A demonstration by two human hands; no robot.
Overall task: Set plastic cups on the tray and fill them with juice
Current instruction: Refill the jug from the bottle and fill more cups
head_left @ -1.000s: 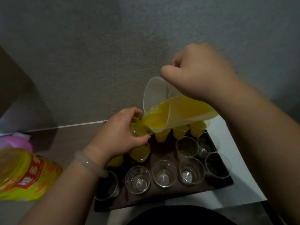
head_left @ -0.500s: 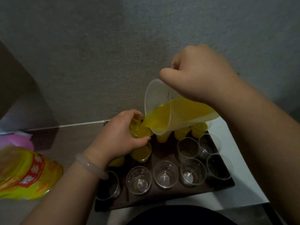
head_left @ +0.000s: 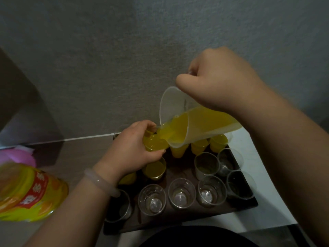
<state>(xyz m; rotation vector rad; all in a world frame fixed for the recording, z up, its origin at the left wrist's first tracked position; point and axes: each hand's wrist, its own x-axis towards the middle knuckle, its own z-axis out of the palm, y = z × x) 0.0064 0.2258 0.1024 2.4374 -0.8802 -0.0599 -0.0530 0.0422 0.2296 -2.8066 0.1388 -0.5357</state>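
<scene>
The tray [head_left: 178, 221] is crowded by cups [head_left: 181, 193]; passage is left at 9 o'clock over the tabletop [head_left: 80, 157], before the bottle [head_left: 26, 191].

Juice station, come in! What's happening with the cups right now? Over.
Left hand grips the cup being filled. Right hand tips the jug, juice pouring. Front-row cups on tray empty. Nothing blocks the pour.

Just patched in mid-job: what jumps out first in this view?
The right hand tilts a clear jug of orange juice at centre, pouring into a cup that the left hand holds above the dark tray. Clear empty cups line the tray's near side, and a yellow juice bottle shows at far left.
</scene>
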